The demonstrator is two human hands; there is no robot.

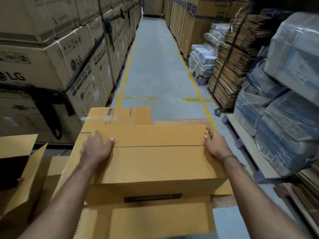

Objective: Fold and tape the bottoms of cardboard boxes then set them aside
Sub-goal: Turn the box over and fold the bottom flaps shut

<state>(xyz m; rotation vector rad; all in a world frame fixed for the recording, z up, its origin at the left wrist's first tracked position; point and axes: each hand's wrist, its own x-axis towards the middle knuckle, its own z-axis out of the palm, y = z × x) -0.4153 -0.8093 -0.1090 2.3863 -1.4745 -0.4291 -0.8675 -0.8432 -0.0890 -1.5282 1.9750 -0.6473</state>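
Observation:
A brown cardboard box [155, 163] lies in front of me, bottom up, its two long flaps folded shut and meeting along a seam across the middle. My left hand [96, 149] presses flat on the left end of the flaps, thumb on the seam. At the right end, my right hand [215, 144] rests on the box's edge, fingers reaching over the far flap. Behind it another box [120, 116] shows a strip of clear tape [98, 118] hanging off its left side. No tape roll is in view.
An open cardboard box [19, 169] stands at my left. Flat cardboard [155, 219] lies under the box near me. Stacked LG cartons [51, 62] wall the left side; bundled flat cardboard [229, 69] and wrapped pallets [284, 100] line the right. A grey aisle [155, 66] with yellow lines runs ahead.

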